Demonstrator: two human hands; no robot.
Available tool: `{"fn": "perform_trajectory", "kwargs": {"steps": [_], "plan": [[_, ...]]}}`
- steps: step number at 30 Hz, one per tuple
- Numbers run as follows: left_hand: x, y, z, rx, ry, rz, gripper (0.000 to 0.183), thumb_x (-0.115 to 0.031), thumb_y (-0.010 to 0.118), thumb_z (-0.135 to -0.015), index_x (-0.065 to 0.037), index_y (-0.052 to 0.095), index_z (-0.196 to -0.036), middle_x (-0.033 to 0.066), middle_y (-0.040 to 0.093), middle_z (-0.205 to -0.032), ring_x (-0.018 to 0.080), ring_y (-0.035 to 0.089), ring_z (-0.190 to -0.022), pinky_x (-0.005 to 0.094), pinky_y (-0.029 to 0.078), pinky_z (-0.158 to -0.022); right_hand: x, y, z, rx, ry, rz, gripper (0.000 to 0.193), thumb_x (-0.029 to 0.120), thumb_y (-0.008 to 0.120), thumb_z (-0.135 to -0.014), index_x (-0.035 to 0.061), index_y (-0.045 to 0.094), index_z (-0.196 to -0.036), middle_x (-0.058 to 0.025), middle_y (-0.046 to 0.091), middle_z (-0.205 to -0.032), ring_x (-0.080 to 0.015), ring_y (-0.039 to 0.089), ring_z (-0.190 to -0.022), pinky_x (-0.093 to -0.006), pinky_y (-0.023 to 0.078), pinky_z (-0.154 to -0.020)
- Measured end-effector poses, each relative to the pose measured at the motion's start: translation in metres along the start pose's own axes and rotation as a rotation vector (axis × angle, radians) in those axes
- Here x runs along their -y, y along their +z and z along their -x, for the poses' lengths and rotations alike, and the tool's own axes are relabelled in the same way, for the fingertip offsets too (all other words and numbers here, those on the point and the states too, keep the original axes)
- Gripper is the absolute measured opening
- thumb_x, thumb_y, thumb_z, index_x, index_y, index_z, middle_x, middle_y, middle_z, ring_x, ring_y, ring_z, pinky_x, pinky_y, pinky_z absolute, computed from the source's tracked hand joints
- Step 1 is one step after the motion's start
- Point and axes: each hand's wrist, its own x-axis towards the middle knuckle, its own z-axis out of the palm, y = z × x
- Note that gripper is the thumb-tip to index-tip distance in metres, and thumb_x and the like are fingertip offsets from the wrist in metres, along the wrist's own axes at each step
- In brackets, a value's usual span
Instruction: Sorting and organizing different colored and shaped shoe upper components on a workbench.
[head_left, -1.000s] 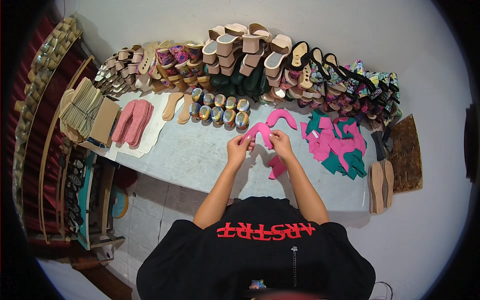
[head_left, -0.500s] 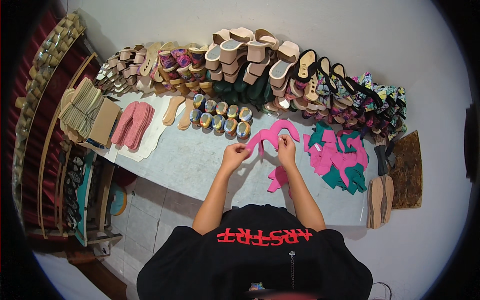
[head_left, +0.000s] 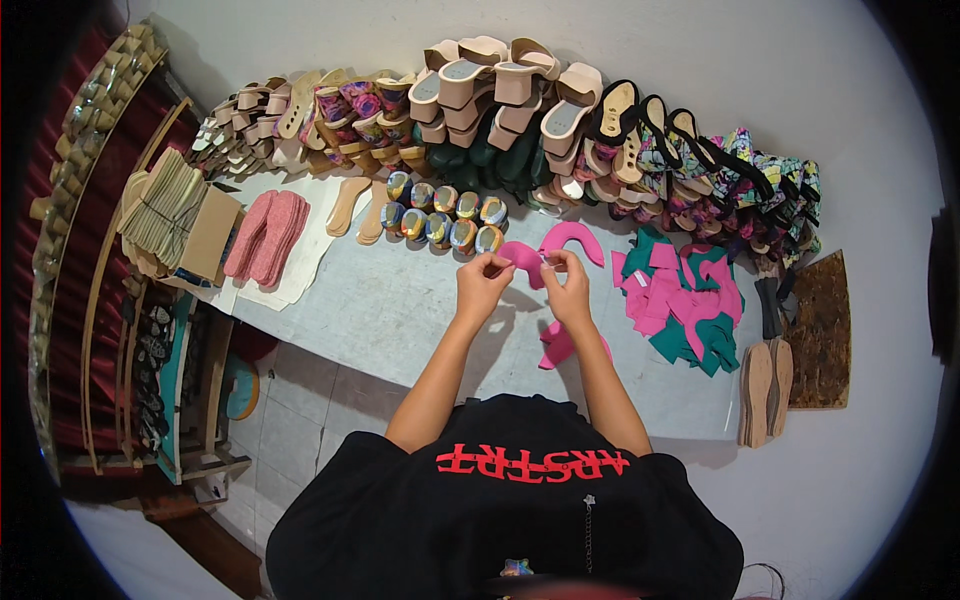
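Between my two hands, above the grey table (head_left: 380,310), is a curved pink strip (head_left: 522,257), bent like an arch. My left hand (head_left: 482,285) pinches its left end. The fingers of my right hand (head_left: 567,290) are closed at its other end, partly hiding it. Just beyond my right hand lies a second pink U-shaped piece (head_left: 577,232). More pink material (head_left: 557,345) rests by my right forearm, which covers part of it. To the right is a loose heap of pink and teal cut pieces (head_left: 665,295).
Beyond my hands stand rows of small multicoloured rounded pieces (head_left: 438,228). Stacked sandals (head_left: 465,85) line the wall. On the left are pink soles (head_left: 268,240) and a cardboard box (head_left: 208,240). Beige soles (head_left: 766,395) and a brown board (head_left: 820,335) sit at the right edge.
My hands have come slightly closer together and turned upward. The pink strip between them is now bent more compactly, and the U-shaped piece lies apart from it beyond my right hand.
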Motion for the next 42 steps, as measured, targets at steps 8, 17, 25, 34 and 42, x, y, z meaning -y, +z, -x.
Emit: {"fn": "perform_trajectory", "kwargs": {"steps": [8, 17, 25, 34, 42], "plan": [[0.001, 0.021, 0.011, -0.029, 0.148, 0.200, 0.010, -0.006, 0.060, -0.080, -0.001, 0.052, -0.077, 0.0035, 0.058, -0.077, 0.0057, 0.053, -0.066, 0.0199, 0.043, -0.059, 0.022, 0.001, -0.002, 0.154, 0.391, -0.355, 0.016, 0.013, 0.058, -0.081, -0.0028, 0.059, -0.081, -0.0045, 0.059, -0.062, -0.0096, 0.056, -0.052, -0.0228, 0.045, -0.050], [0.006, 0.046, 0.017, -0.134, 0.050, 0.641, 0.011, -0.009, 0.056, -0.084, -0.006, 0.046, -0.079, 0.0017, 0.055, -0.074, 0.0055, 0.050, -0.065, 0.0190, 0.040, -0.057, 0.017, 0.010, 0.004, -0.077, 0.380, -0.517, 0.012, 0.010, 0.058, -0.081, -0.0017, 0.056, -0.080, -0.0062, 0.061, -0.067, -0.0098, 0.058, -0.057, -0.0239, 0.045, -0.052], [-0.003, 0.035, 0.011, 0.043, 0.039, 0.411, 0.010, -0.012, 0.055, -0.084, -0.004, 0.050, -0.083, 0.0020, 0.056, -0.073, 0.0067, 0.051, -0.063, 0.0211, 0.041, -0.056, 0.027, -0.001, 0.006, -0.076, 0.026, -0.078, 0.012, 0.011, 0.056, -0.081, -0.0007, 0.054, -0.079, -0.0081, 0.059, -0.062, -0.0115, 0.055, -0.051, -0.0259, 0.043, -0.049], [-0.008, 0.040, 0.015, -0.097, 0.238, 0.049, 0.020, -0.016, 0.049, -0.087, 0.000, 0.050, -0.074, -0.0006, 0.048, -0.060, 0.0047, 0.043, -0.056, 0.0213, 0.036, -0.050, 0.033, 0.001, 0.013, -0.173, 0.121, -0.112, 0.015, 0.013, 0.055, -0.083, 0.0001, 0.051, -0.076, -0.0053, 0.055, -0.059, -0.0095, 0.049, -0.050, -0.0258, 0.040, -0.047], [0.003, 0.057, 0.020, -0.214, 0.212, 0.157, 0.022, -0.015, 0.050, -0.087, -0.003, 0.046, -0.069, -0.0016, 0.045, -0.061, 0.0041, 0.039, -0.056, 0.0206, 0.035, -0.051, 0.019, 0.012, 0.016, -0.285, 0.299, -0.246, 0.014, 0.012, 0.054, -0.084, 0.0006, 0.051, -0.076, -0.0026, 0.054, -0.065, -0.0071, 0.047, -0.058, -0.0226, 0.040, -0.052]]}}
